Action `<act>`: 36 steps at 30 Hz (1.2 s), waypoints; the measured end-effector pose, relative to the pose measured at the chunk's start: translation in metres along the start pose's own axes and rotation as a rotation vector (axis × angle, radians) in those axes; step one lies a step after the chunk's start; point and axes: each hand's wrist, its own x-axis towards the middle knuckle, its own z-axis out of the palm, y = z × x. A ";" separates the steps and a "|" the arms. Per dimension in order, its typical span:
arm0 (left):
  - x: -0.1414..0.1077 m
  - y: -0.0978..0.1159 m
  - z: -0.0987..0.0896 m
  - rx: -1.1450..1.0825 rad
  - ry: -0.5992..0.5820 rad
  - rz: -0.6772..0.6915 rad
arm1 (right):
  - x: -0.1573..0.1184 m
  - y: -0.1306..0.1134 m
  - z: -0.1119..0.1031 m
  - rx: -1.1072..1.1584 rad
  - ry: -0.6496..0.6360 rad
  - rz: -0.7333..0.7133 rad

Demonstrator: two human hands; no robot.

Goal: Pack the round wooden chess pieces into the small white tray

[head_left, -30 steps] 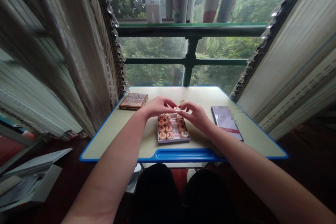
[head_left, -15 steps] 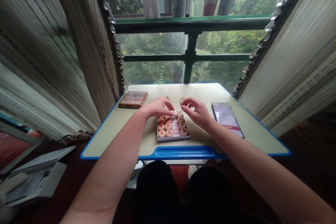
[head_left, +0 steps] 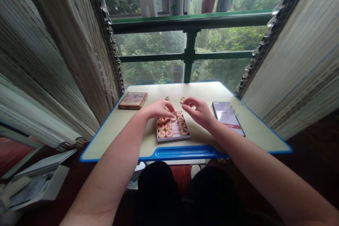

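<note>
An open box (head_left: 173, 139) lies on the table before me, with several round chess pieces in it, red characters at left and dark ones at right. Over its far left part is my left hand (head_left: 160, 108), thumb and fingers curled by a piece (head_left: 173, 118) in the middle column; its grip on that piece is unclear. My right hand (head_left: 198, 111) hovers at the box's far right corner, fingers curved and apart, nothing visible between them. Loose pieces (head_left: 182, 100) lie just beyond it, and another piece (head_left: 167, 98) lies behind my left hand.
A brown box lid (head_left: 132, 100) lies at the table's far left. A phone (head_left: 229, 118) is on the right. The table (head_left: 116, 123) has a blue rim and front groove. Cans and cups stand on the window ledge (head_left: 159, 23); striped curtains hang on both sides.
The view has shifted slightly. A piece near my left fingertips now sits lower in the middle column of the box. Both hands have kept nearly the same pose.
</note>
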 end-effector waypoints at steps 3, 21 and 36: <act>0.000 0.000 0.000 0.001 0.008 0.017 | 0.000 -0.001 0.000 0.014 -0.004 0.005; 0.009 0.001 0.015 0.164 0.077 0.120 | 0.004 0.002 0.004 0.401 0.040 0.215; 0.010 -0.002 0.017 0.195 0.106 0.119 | 0.005 0.001 0.004 0.498 0.060 0.236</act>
